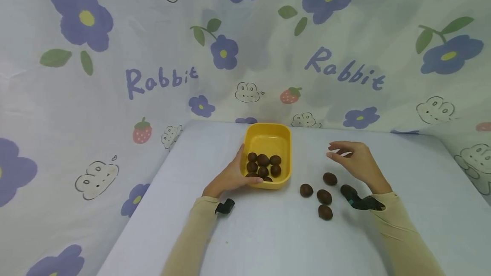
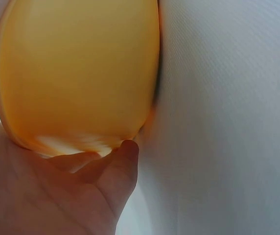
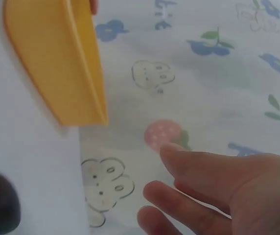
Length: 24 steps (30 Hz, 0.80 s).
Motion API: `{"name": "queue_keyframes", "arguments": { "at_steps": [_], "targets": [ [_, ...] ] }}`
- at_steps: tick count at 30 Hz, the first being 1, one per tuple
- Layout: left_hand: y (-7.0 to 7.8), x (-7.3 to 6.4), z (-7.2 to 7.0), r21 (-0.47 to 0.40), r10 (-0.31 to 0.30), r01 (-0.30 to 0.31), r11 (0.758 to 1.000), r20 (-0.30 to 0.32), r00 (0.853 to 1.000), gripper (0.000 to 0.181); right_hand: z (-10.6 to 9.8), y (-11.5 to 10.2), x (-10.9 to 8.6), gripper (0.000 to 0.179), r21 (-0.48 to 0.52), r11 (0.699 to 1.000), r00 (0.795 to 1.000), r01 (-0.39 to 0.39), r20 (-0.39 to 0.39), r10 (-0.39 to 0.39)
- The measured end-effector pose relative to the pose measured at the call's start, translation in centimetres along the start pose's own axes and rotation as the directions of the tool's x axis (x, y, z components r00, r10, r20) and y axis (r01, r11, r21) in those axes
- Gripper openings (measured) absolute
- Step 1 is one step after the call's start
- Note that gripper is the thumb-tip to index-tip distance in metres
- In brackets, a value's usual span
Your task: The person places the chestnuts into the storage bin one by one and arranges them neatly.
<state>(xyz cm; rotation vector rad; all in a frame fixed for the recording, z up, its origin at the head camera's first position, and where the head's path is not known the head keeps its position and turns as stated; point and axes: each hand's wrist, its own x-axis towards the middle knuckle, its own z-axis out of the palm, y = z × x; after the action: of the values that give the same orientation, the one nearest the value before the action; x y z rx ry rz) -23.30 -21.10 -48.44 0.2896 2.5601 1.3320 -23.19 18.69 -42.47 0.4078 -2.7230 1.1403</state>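
A yellow rectangular container (image 1: 268, 185) stands on the table with several dark brown, roundish, nut-like pieces (image 1: 263, 160) gathered in its near half. My left hand (image 1: 232, 176) grips it at the near left corner, thumb along the near rim and fingers at the left side. The left wrist view shows that hand (image 2: 81, 188) close against the yellow wall (image 2: 81, 73). To the right of the container, my right hand (image 1: 354, 159) hovers with loosely bent fingers and nothing between them. Nearer me lie several loose brown pieces (image 1: 324, 196). Two show dark at the left edge of the right wrist view.
The white table (image 1: 268, 233) runs back to a hanging cloth (image 1: 264, 50) printed with flowers, rabbits and strawberries. Another such cloth hangs along the left side. Dark straps (image 1: 362, 201) with small cameras sit at both wrists, over beige sleeves (image 1: 399, 229).
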Motion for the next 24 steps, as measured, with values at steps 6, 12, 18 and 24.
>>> {"name": "queue_keyframes", "arguments": {
  "at_steps": [6, 12, 18, 24],
  "targets": [
    [0.0, -0.1, -0.1, -0.027, -0.009, 0.009, 1.0, 0.003, 1.0, 0.139, 0.1, 2.4, -1.7, 0.037, 0.016, 1.0, 1.0, -0.025, -0.017, 0.025],
    [0.1, 0.0, -0.3, -0.028, 0.025, -0.024, 0.999, 0.016, 1.0, 0.139, 0.5, 4.0, -3.0, 0.044, -0.001, 0.998, 0.998, -0.062, 0.014, 0.062],
    [0.2, 0.0, -0.3, -0.002, -0.035, 0.035, 0.999, 0.025, 0.999, 0.14, 0.6, 4.6, -3.2, 0.05, -0.016, 0.996, 0.991, -0.091, 0.095, 0.092],
    [0.2, 0.1, -0.2, -0.016, -0.03, 0.031, 0.999, 0.028, 0.999, 0.138, 1.0, 5.2, -2.9, 0.049, -0.029, 0.998, 0.982, -0.053, 0.181, 0.057]
  ]
}}
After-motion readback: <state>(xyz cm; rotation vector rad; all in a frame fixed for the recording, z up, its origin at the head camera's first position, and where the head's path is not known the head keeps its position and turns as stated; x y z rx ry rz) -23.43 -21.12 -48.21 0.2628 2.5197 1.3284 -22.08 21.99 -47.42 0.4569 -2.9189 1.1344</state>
